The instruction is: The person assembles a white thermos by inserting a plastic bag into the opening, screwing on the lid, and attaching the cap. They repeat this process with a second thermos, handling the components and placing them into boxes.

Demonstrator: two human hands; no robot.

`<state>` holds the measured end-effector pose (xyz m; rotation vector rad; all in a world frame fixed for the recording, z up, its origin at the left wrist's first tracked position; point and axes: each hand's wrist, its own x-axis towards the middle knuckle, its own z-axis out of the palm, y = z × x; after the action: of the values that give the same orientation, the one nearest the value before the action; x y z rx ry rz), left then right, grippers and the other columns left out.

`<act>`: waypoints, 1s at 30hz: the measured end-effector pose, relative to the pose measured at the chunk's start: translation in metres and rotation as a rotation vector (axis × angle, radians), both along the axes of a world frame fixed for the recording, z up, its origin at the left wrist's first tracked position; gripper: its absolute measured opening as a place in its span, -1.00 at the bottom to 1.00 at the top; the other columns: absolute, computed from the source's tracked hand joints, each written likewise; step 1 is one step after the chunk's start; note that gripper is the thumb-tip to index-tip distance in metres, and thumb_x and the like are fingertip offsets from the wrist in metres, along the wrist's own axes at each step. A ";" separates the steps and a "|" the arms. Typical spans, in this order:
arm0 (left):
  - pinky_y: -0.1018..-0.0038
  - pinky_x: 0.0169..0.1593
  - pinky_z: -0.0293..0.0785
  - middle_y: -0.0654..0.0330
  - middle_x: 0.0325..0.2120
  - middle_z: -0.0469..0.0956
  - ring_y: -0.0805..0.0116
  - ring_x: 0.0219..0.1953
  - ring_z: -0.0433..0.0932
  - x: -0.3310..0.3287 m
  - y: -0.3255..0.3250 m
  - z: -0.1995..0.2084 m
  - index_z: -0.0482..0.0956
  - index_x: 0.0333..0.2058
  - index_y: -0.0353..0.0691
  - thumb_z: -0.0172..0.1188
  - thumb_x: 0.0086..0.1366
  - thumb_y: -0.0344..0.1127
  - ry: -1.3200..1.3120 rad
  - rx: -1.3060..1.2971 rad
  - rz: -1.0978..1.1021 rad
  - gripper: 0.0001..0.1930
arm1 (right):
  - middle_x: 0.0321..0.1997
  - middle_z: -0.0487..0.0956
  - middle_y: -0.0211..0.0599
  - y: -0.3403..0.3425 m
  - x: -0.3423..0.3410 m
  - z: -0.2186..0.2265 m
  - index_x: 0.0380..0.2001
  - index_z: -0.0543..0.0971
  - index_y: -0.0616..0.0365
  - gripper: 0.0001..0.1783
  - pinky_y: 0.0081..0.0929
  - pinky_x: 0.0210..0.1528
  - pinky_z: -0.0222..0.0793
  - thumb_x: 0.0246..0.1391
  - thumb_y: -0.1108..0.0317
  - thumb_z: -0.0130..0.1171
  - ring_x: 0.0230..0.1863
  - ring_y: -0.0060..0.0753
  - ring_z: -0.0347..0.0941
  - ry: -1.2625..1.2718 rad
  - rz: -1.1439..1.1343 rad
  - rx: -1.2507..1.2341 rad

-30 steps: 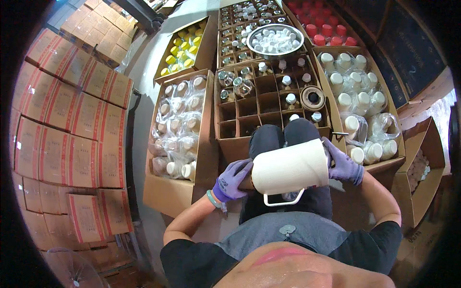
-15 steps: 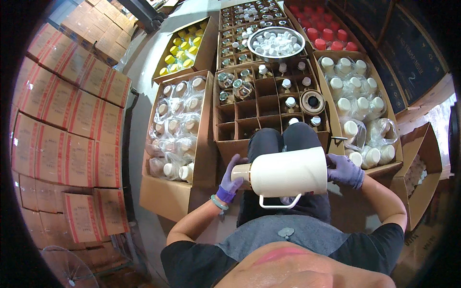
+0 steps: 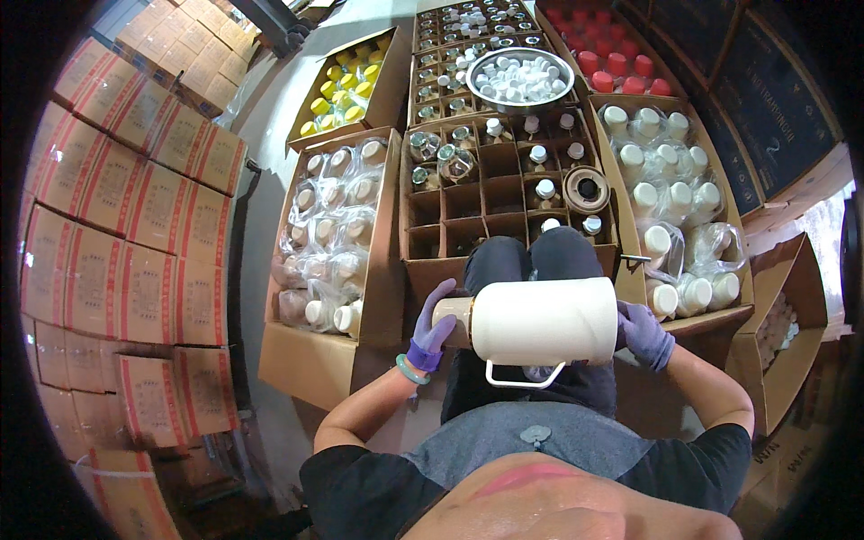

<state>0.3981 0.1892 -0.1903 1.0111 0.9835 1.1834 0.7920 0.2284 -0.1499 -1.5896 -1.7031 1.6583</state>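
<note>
A cream-white thermos jug (image 3: pixel 544 319) lies level across my lap, its looped handle toward my body. My left hand (image 3: pixel 434 326), in a purple glove, is wrapped round the beige neck end. At the other end my right hand (image 3: pixel 645 333), also gloved, grips the base, with some of its fingers hidden behind it. Just beyond my knees stands a divided carton (image 3: pixel 506 202) with white-capped glass bottles, several uncapped glass vessels and vacant cells. On its right side rests a round beige part (image 3: pixel 587 190) with a black centre.
Cartons of plastic-wrapped, pale-lidded jugs stand left (image 3: pixel 328 236) and right (image 3: pixel 666 198). Farther off are a metal bowl of white caps (image 3: pixel 520 81), yellow-capped containers (image 3: pixel 340 94) and red-capped ones (image 3: pixel 621 63). Stacked cartons (image 3: pixel 135 216) line the far left.
The jug stays level between my hands and has shifted very slightly. The view has moved a little, showing another carton at the lower left in place of a round wire-like thing.
</note>
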 end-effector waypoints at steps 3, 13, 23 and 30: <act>0.32 0.28 0.26 0.03 0.13 0.40 0.23 0.18 0.40 -0.001 0.001 -0.002 0.18 0.31 -0.26 0.22 0.24 -0.10 -0.003 0.010 -0.003 -0.26 | -0.05 0.62 0.06 0.007 0.008 -0.019 0.16 0.43 0.34 -0.45 -0.33 0.06 0.47 0.22 0.17 0.11 -0.03 -0.21 0.59 0.051 0.002 -0.215; 0.38 0.26 0.26 0.08 0.08 0.43 0.28 0.13 0.41 0.000 0.000 0.003 0.18 0.32 -0.25 0.19 0.24 -0.15 -0.050 -0.069 0.004 -0.28 | 0.12 0.55 -0.03 -0.013 -0.006 -0.003 0.28 0.30 0.27 0.11 -0.34 0.15 0.43 -0.36 0.15 0.63 0.09 -0.37 0.51 0.181 0.099 0.426; 0.35 0.17 0.33 0.10 -0.01 0.44 0.29 0.04 0.44 0.012 -0.003 0.063 0.33 0.09 -0.29 0.25 0.16 -0.16 0.113 0.179 0.133 -0.43 | -0.03 0.65 -0.18 -0.003 -0.003 -0.013 0.07 0.51 0.29 -0.15 -0.37 0.07 0.46 -0.36 0.24 0.64 0.00 -0.46 0.55 0.267 0.042 0.353; 0.30 0.15 0.37 0.04 -0.01 0.44 0.23 0.04 0.44 0.007 -0.013 0.063 0.33 0.09 -0.30 0.23 0.17 -0.06 0.243 0.054 0.222 -0.40 | -0.11 0.67 -0.11 0.024 -0.017 0.002 0.00 0.54 0.31 -0.30 -0.34 0.03 0.49 -0.23 0.23 0.55 -0.06 -0.40 0.59 0.312 0.145 0.174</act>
<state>0.4053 0.1765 -0.1274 1.1291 1.2877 1.2946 0.7749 0.2525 -0.1482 -1.0869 -1.7733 1.6677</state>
